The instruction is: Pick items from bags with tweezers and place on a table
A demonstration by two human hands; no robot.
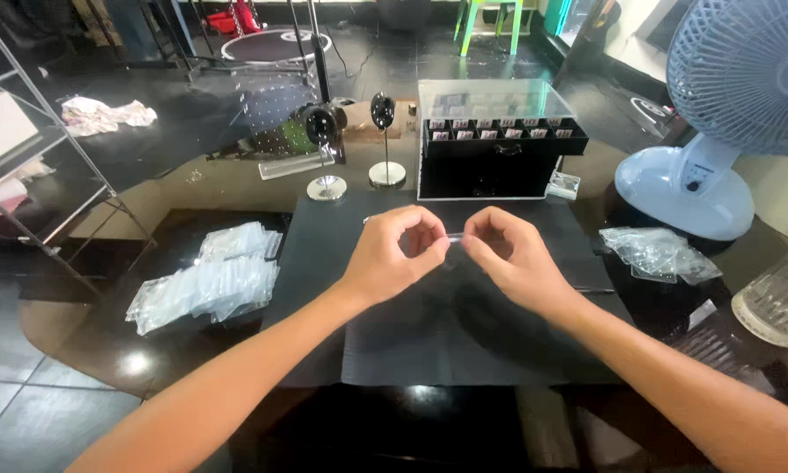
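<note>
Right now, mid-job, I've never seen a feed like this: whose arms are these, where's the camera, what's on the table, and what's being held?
There is one picture, from a camera on the person's head, looking down. No machine: the two bare arms are the person's own. The left hand and right hand meet over a dark mat and pinch a small clear bag between them; what is in it is too small to tell. Left of the mat lies a pile of clear bags, and more bags lie on the right. Behind stand two small stands, a black box with a clear lid and a fan.
</note>
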